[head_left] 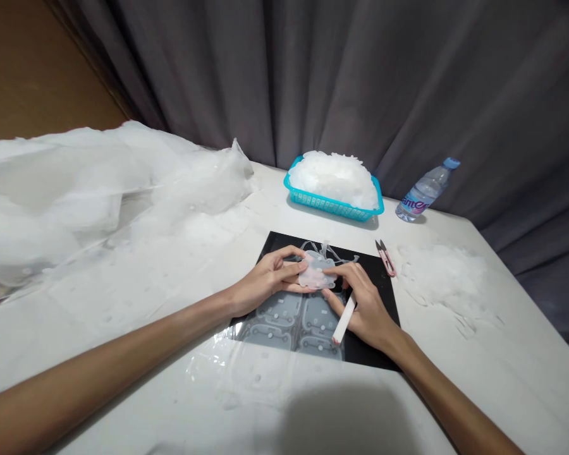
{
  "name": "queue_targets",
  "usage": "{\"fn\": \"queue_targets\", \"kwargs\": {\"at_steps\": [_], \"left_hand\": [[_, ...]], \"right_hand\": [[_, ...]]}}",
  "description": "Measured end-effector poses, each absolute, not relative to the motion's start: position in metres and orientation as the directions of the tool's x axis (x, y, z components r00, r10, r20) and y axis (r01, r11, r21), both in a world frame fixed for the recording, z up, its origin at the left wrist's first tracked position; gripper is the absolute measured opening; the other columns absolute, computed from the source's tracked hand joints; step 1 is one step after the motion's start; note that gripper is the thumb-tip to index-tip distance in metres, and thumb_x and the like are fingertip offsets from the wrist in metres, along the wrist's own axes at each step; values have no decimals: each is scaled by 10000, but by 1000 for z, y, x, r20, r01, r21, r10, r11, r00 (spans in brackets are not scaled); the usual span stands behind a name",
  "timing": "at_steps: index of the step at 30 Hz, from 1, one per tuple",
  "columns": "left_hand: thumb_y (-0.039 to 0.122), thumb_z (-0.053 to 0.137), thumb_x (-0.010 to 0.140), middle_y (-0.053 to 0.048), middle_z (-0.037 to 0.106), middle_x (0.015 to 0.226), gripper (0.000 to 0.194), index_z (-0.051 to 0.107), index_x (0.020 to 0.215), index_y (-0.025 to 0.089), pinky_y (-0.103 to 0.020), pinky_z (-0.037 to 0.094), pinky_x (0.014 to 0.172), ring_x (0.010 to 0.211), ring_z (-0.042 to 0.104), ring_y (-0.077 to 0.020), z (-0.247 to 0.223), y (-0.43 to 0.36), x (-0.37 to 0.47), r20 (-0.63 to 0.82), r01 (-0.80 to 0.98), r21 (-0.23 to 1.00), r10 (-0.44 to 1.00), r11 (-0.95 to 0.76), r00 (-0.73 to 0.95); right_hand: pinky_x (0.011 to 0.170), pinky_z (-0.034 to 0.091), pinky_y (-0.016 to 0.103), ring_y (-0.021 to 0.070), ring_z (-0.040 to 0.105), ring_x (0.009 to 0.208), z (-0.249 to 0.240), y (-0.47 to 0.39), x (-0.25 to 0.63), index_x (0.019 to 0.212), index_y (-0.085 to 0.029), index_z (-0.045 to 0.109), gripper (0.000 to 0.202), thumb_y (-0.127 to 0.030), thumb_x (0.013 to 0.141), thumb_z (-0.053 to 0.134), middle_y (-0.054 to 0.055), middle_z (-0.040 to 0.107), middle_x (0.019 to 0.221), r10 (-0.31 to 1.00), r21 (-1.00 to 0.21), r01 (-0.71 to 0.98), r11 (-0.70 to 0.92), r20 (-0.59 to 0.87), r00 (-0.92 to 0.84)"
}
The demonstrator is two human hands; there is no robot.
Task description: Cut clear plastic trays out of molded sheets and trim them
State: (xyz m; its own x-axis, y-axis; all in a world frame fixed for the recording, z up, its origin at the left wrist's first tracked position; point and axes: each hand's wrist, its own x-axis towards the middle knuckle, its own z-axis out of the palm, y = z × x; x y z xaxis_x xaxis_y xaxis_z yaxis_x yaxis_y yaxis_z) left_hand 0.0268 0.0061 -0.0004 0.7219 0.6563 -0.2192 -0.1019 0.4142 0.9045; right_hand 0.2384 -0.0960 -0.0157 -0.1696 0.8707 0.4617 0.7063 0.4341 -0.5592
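Note:
My left hand (277, 275) is closed on a small, thin, translucent whitish piece (317, 270) with a wavy edge, held above a black mat. My right hand (360, 300) touches the piece's right edge with a fingertip, its thumb just below. Tucked in the same hand is a flat white stick (345, 321), its lower end reddish; what its other end is stays hidden. Under both hands, a clear molded sheet (275, 309) with several rounded shapes lies over the black mat (374, 354) and onto the white table. Clear strips (348, 259) lie just beyond the fingers.
A blue basket (329, 207) heaped with white translucent pieces stands behind the mat. Right of it is a water bottle (422, 194). Pink-handled thread snips (385, 259) lie by the mat, near clear scraps (448, 284). A large heap of clear sheets (99, 183) covers the left side.

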Motion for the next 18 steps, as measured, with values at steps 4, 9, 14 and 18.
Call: {"fn": "queue_targets", "kwargs": {"at_steps": [4,9,14,18], "left_hand": [[357,801,897,-49,773,875,304,622,1063,176,-416,606,990,907,794,-225,1,6,27,-223,-101,903,655,418,722],[345,817,880,-17,751,875,282,622,1003,184,-404,607,993,920,788,-214,0,6,27,-230,-104,900,664,423,712],[341,792,908,-27,775,908,270,610,1031,185,-296,606,923,901,777,-168,0,2,27,-165,-112,934,687,340,708],[285,839,863,-68,810,1001,359,552,1060,196,-248,601,804,890,780,-167,2,-2,27,-141,-116,939,669,325,729]], "right_hand": [[836,516,399,245,591,970,-16,-96,239,1253,-246,581,256,-197,1004,620,77,643,1080,870,-559,705,435,462,-171],[838,519,406,250,596,978,-16,-96,238,1260,-248,581,258,-200,1009,613,80,648,1083,867,-556,704,442,467,-175],[848,517,405,245,593,972,-15,-97,238,1283,-245,580,294,-220,998,650,78,649,1086,863,-558,693,457,469,-191],[848,513,399,242,586,955,-14,-98,240,1279,-245,594,372,-313,947,747,65,654,1063,855,-572,662,484,471,-217]]}}
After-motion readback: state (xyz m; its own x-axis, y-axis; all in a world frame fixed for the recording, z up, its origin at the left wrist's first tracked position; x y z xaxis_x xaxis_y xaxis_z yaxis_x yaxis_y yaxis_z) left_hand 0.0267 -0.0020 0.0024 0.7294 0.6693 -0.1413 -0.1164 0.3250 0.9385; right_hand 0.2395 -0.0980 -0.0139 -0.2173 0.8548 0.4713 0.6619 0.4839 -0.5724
